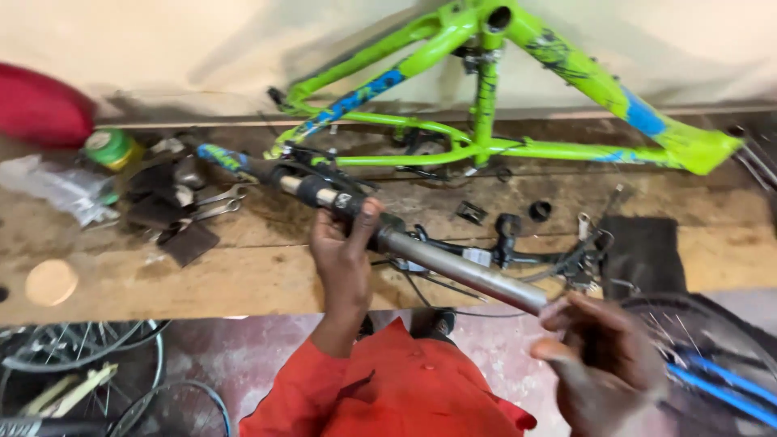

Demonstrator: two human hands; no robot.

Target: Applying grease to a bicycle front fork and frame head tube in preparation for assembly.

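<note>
Left hand: I see my left hand (344,255) wrapped around the bicycle fork (405,239) near its middle, fingers closed tight on the dark collar, thumb up over the top.
Right hand: my right hand (603,364) sits at the lower right, blurred; its fingers are curled at the bare end of the grey steerer tube (465,271), and I cannot tell whether they actually grip it or only touch it.
Fork position: it is held in the air above the wooden workbench (243,267), slanting from upper left down to lower right (the far leg carries green and blue paint).
Frame: a bright green bicycle frame (486,121) with blue patches leans against the pale wall at the back of the bench, well apart from my hands.
Bench, left side: two wrenches (218,202) lie beside some dark pads, with a green-lidded tin (109,148) and a crumpled clear plastic bag (57,186) further left.
Bench, right side: a tangle of black cables and brake levers (518,247) lies under the fork, next to a black cloth (643,251).
Below the bench: spoked wheels (81,348) rest on the floor at left, and my orange sleeve (388,388) fills the bottom centre.
</note>
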